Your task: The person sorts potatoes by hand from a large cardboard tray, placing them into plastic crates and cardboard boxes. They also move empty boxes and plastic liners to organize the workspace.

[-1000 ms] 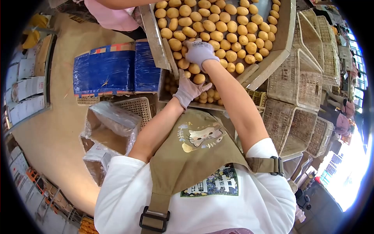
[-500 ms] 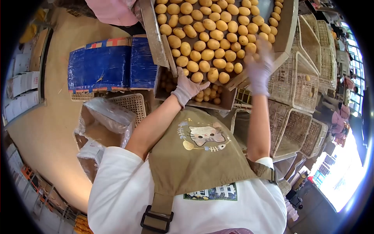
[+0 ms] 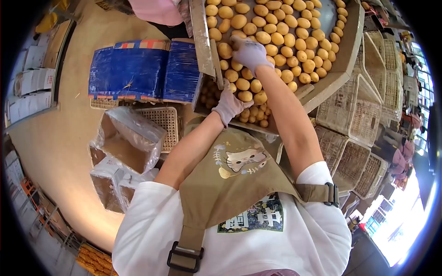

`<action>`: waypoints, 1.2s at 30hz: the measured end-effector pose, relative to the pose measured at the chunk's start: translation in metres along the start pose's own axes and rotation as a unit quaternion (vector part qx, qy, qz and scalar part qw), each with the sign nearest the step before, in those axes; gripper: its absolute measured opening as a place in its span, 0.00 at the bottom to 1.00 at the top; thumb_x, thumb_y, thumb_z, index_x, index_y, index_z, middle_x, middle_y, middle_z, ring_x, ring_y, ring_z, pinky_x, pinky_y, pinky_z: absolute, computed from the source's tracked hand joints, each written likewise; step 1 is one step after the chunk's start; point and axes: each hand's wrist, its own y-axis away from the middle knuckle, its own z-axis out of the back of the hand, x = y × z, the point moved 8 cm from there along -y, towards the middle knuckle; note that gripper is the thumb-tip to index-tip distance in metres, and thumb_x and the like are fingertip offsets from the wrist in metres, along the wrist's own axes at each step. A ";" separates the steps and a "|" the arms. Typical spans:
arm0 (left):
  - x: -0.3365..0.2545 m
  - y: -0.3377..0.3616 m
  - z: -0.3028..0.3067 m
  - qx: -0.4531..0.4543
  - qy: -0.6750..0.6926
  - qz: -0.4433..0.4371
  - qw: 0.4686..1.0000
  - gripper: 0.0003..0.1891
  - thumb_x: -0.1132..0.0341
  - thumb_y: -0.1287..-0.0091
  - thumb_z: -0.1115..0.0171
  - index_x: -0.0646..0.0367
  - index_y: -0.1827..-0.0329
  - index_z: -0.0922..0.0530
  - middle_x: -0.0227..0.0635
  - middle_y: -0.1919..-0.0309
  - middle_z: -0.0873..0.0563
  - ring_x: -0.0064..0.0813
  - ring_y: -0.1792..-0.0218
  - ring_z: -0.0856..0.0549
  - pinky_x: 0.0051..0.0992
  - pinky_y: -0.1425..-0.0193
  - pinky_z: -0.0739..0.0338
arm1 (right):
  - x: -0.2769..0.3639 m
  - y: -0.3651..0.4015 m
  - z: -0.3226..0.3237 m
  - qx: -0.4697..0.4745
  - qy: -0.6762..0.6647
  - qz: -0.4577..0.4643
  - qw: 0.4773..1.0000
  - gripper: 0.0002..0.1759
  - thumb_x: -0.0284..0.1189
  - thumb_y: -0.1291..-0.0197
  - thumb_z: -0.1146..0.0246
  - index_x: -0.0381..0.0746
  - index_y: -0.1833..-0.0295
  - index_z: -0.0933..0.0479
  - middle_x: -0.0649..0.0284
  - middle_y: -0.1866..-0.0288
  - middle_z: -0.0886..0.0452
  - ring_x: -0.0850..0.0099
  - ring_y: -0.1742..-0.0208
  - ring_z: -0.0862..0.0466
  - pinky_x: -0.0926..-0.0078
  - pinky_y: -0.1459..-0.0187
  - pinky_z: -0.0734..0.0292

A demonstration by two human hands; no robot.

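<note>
Many small round yellow-brown potatoes (image 3: 283,39) lie spread over a grey metal sorting tray (image 3: 338,14) with raised sides. My left hand (image 3: 229,106), in a pale glove, is at the tray's near left corner, fingers pointing up beside the wooden edge and thumb stretched to the right. It is open, with potatoes next to it. My right hand (image 3: 251,54), also gloved, reaches across to the tray's left side. Its fingers curl down among the potatoes; their tips and anything in them are hidden. Below the tray mouth, a box (image 3: 198,99) holds more potatoes (image 3: 252,115).
Blue-wrapped cartons (image 3: 129,71) stand to the left, with plastic-lined open cartons (image 3: 126,140) and a woven crate (image 3: 159,124) below them. Stacked plastic crates (image 3: 338,108) line the right. Someone in pink (image 3: 159,10) is at the upper left.
My right hand has swept from the tray's right side across to its left, over the potatoes. My left hand keeps its place by the corner. The view has shifted slightly.
</note>
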 end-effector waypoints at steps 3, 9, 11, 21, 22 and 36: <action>0.000 -0.004 0.003 0.005 -0.030 0.011 0.999 0.39 0.27 0.26 0.63 0.41 0.20 0.42 0.31 0.22 0.36 0.47 0.23 0.33 0.66 0.27 0.37 | -0.034 0.070 0.030 -0.213 -0.212 0.032 0.953 0.21 0.33 0.37 0.34 0.51 0.38 0.21 0.61 0.41 0.18 0.64 0.51 0.15 0.68 0.48 0.20; -0.005 -0.012 -0.002 0.133 -0.129 -0.067 0.980 0.41 0.31 0.25 0.62 0.47 0.17 0.48 0.35 0.19 0.41 0.47 0.20 0.40 0.67 0.25 0.42 | -0.172 0.310 0.012 -0.412 -0.144 -0.047 0.899 0.22 0.18 0.47 0.33 0.40 0.44 0.19 0.47 0.40 0.21 0.50 0.45 0.17 0.59 0.47 0.19; -0.001 0.010 -0.028 0.087 -0.019 0.001 0.996 0.43 0.30 0.26 0.62 0.47 0.17 0.49 0.35 0.19 0.41 0.47 0.20 0.41 0.64 0.23 0.43 | -0.221 0.358 -0.031 -0.247 0.098 -0.225 0.937 0.24 0.23 0.49 0.33 0.45 0.42 0.18 0.48 0.41 0.20 0.48 0.47 0.17 0.55 0.47 0.20; 0.008 0.020 -0.026 0.325 0.512 0.356 0.711 0.41 0.30 0.28 0.58 0.47 0.20 0.43 0.37 0.23 0.36 0.42 0.22 0.37 0.42 0.21 0.40 | 0.031 0.095 -0.040 -0.137 0.012 0.132 0.982 0.23 0.26 0.45 0.35 0.43 0.41 0.25 0.59 0.45 0.17 0.58 0.55 0.12 0.61 0.56 0.18; 0.007 0.017 -0.023 0.324 0.507 0.345 0.721 0.40 0.31 0.27 0.58 0.47 0.20 0.43 0.37 0.23 0.36 0.43 0.23 0.36 0.45 0.22 0.39 | 0.036 0.074 -0.057 -0.136 0.069 0.113 0.982 0.22 0.28 0.42 0.36 0.43 0.40 0.26 0.59 0.44 0.18 0.59 0.53 0.13 0.61 0.55 0.19; 0.000 0.010 -0.019 0.079 -0.029 0.000 0.996 0.43 0.28 0.28 0.61 0.45 0.17 0.47 0.35 0.18 0.43 0.48 0.19 0.43 0.69 0.26 0.42 | -0.235 0.254 0.123 -0.552 0.007 -0.172 0.816 0.23 0.19 0.48 0.30 0.34 0.44 0.20 0.55 0.49 0.14 0.58 0.48 0.15 0.65 0.44 0.18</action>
